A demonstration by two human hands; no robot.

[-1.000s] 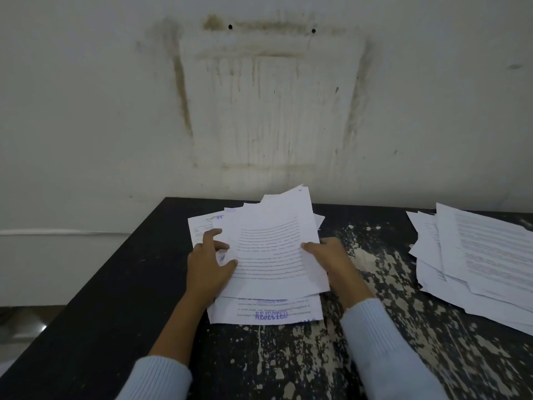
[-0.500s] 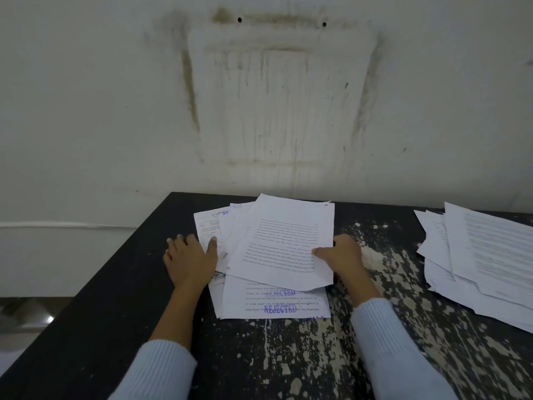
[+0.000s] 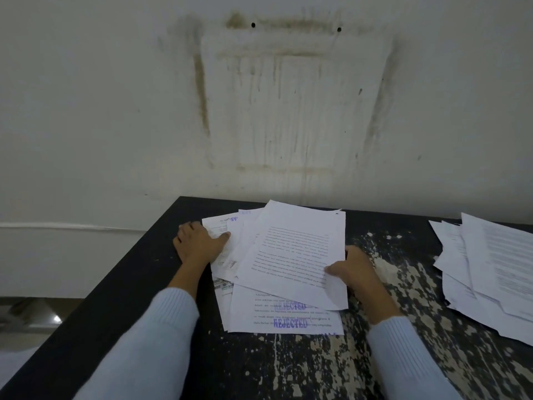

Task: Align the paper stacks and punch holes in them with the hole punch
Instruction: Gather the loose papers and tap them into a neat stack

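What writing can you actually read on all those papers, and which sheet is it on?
"REJECTED": purple stamp, twice, on the bottom sheet of the middle pile.
Top sheet: printed paragraphs, too small to read.
Far-left sheet: blue letters, cut off, unreadable.
Right pile: text blurred.

Pale blue ribbed knit sleeves (image 3: 150, 336), bare hands

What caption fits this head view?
Left hand and right hand gather a messy paper stack on a worn black table; second stack waits right.
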